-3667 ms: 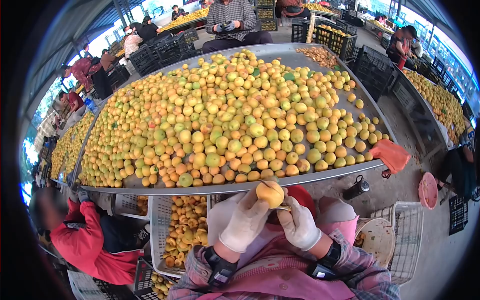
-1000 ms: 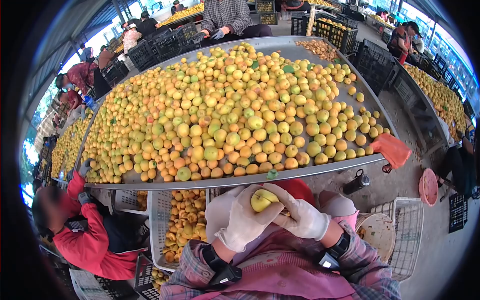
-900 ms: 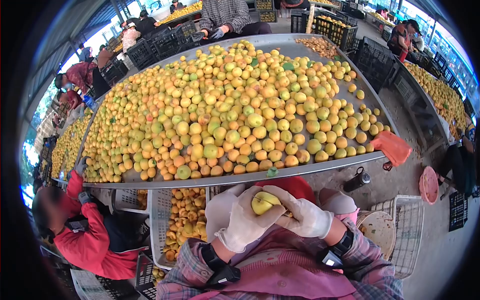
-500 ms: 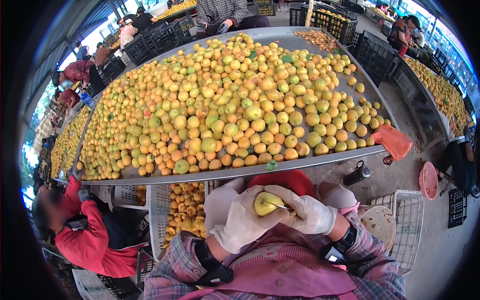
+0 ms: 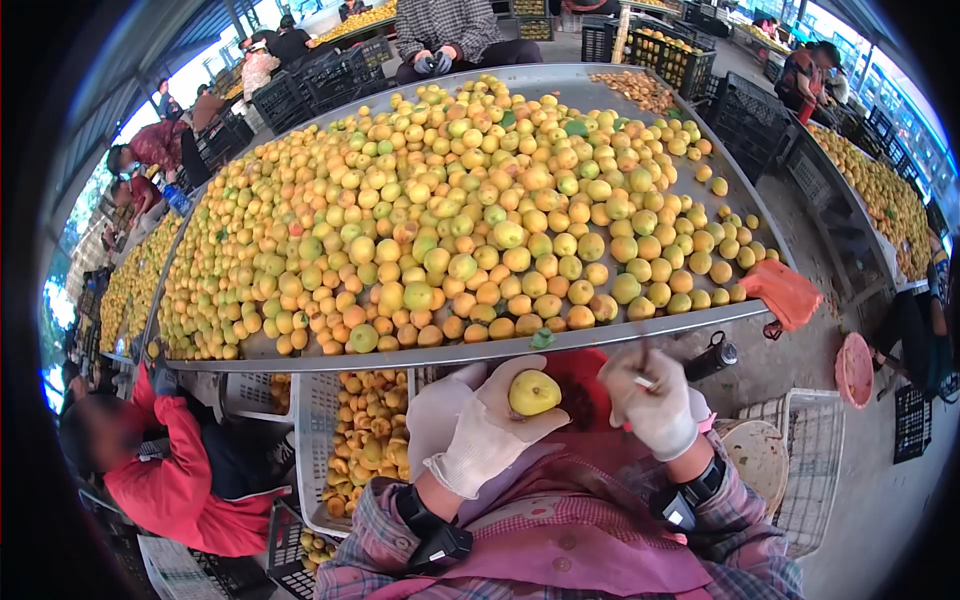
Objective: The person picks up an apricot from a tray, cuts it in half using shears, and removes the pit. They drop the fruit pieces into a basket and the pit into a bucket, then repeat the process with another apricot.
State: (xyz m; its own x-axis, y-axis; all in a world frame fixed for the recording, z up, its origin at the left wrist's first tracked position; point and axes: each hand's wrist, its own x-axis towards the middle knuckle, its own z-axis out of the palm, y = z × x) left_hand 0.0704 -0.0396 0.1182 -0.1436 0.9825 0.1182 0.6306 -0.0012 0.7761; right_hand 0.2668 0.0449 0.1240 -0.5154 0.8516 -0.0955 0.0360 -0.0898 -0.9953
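Note:
A yellow-green fruit (image 5: 534,392) rests in my gloved left hand (image 5: 497,420), held between thumb and fingers just below the table edge. To its right, apart from the fruit, my gloved right hand (image 5: 652,398) is closed around a small thin tool (image 5: 645,381), slightly blurred, whose blade is hard to make out. Under and between my hands sits a red basin (image 5: 583,375) with dark contents. Ahead, many yellow-orange fruits (image 5: 430,215) cover a metal-rimmed table (image 5: 480,350).
Left of my lap is a white crate (image 5: 318,440) of fruit pieces; a worker in red (image 5: 200,470) sits beyond. On the right are a white bucket (image 5: 757,455), a white crate (image 5: 812,465), a black bottle (image 5: 712,356) and an orange bag (image 5: 783,293). Another worker (image 5: 447,30) sits across.
My right hand has moved away from the fruit to the right, taking the tool with it. My left hand still holds the fruit, now uncovered. The red basin shows more.

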